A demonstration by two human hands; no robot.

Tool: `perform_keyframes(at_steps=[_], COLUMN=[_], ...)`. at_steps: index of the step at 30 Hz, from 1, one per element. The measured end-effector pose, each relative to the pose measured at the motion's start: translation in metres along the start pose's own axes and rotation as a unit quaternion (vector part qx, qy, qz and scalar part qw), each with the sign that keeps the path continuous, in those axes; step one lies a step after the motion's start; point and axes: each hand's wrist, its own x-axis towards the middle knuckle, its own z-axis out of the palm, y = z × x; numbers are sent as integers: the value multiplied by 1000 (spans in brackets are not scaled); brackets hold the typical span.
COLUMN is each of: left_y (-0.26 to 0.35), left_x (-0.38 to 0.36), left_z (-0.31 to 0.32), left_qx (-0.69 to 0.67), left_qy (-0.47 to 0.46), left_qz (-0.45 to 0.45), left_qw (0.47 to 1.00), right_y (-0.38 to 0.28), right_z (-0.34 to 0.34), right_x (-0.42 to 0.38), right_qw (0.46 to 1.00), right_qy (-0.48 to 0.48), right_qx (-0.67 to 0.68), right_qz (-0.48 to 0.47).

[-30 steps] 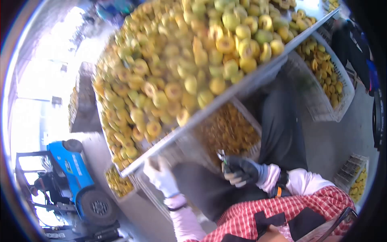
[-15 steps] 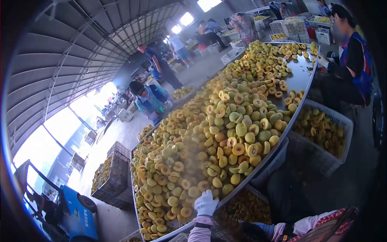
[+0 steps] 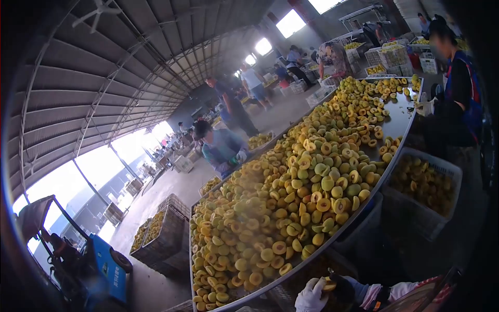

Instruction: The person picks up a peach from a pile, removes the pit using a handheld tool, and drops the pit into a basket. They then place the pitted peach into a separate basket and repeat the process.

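Note:
My left hand [image 3: 311, 295], in a white glove, is closed at the bottom edge of the view, with a yellow peach half [image 3: 329, 284] at its fingertips. Right beside it is my right hand [image 3: 343, 289], dark and shadowed, its fingers curled close to the same fruit. A small pointed tip [image 3: 331, 271] sticks up by the right hand; I cannot tell what it belongs to. Both hands are just off the near rim of a metal-edged table [image 3: 312, 256], which is heaped with halved peaches [image 3: 291, 182], several showing brown pit hollows.
A white crate [image 3: 451, 179] of peach halves stands at the right, near a seated person [image 3: 460, 88]. Across the table another person [image 3: 221, 148] bends over the fruit. Stacked crates [image 3: 166, 236] and a blue vehicle [image 3: 109, 265] are on the left. More people work at the back.
My left hand has left the heap and come back over the rim to my right hand, now with a peach half. The view has tilted, shifting the table lower and rightward.

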Motion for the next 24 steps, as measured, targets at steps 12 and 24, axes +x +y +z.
perform_keyframes(at_steps=[12,24], left_y=[-23,18], left_x=[-22,-7], left_z=[17,-3], left_qx=[-594,-464], left_qy=[-44,95], left_qz=[-416,-354], left_qw=[687,806], right_y=[-26,-9], right_z=[11,24], right_x=[2,-14], right_qw=[883,982], right_qy=[-168,66], right_qx=[-365,-113], right_qz=[-242,-135])
